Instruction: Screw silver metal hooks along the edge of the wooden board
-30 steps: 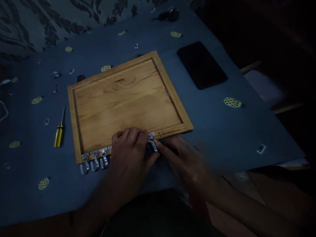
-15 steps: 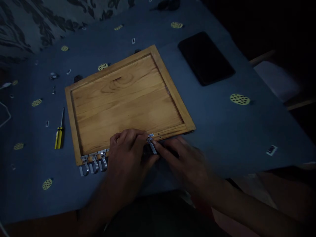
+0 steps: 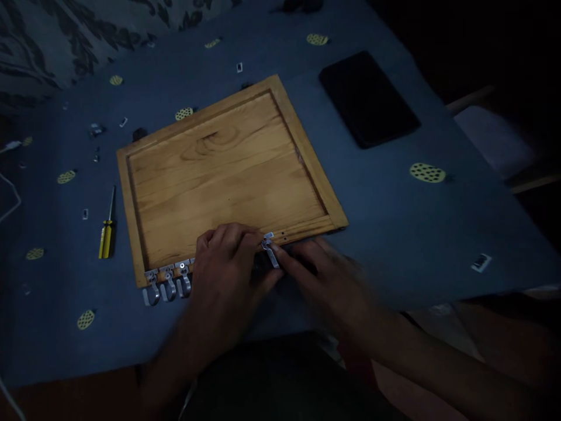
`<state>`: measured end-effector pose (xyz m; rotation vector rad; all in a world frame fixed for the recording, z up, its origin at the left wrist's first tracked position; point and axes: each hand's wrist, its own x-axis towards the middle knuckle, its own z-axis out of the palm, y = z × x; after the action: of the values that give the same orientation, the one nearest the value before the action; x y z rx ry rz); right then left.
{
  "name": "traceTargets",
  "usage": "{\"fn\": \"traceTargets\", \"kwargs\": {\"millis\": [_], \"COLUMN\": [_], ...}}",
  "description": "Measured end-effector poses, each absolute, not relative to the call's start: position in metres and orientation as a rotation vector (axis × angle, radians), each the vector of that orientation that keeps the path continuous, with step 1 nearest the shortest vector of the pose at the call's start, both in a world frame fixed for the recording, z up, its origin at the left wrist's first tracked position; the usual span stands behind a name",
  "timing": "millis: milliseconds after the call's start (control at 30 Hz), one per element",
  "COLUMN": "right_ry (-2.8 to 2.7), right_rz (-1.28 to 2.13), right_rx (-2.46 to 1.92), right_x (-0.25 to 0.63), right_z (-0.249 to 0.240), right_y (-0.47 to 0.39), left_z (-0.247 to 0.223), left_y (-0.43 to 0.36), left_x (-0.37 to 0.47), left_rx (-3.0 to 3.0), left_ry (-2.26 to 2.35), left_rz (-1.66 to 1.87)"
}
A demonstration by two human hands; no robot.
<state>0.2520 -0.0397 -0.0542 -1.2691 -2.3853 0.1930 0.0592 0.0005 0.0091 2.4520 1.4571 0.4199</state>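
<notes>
A framed wooden board (image 3: 228,169) lies on the table, its near edge lined with metal hooks. Three hooks (image 3: 167,283) show at the left end of that edge. Another metal hook (image 3: 270,250) sits on the near edge between my two hands. My left hand (image 3: 230,275) rests over the edge, its fingers bent on the wood and its thumb close under this hook. The fingers of my right hand (image 3: 324,275) are curled in, the index fingertip pressed to the hook's side. Two small dark holes (image 3: 284,235) show in the frame to the right.
On the left lies a screwdriver (image 3: 106,237) with a yellow handle. Small metal parts (image 3: 96,130) lie behind it. A black tablet-like slab (image 3: 369,99) rests at the right. A white cable (image 3: 13,193) runs along the left edge of the blue patterned tablecloth (image 3: 381,234).
The view has shifted slightly, so everything on the table sits a little higher. Both hands stay at the same hook, with barely any movement.
</notes>
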Motion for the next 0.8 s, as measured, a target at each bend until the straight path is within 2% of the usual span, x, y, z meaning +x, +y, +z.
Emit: {"fn": "traceTargets", "kwargs": {"millis": [800], "right_ry": [-2.370], "right_rz": [0.201], "right_rx": [-1.269], "right_x": [0.2517], "right_z": [-0.0510], "right_y": [-0.0390], "left_z": [0.0062], "left_y": [0.0004], "left_x": [0.0579], "left_rx": [2.430], "left_ry": [1.442], "left_rz": [0.472]}}
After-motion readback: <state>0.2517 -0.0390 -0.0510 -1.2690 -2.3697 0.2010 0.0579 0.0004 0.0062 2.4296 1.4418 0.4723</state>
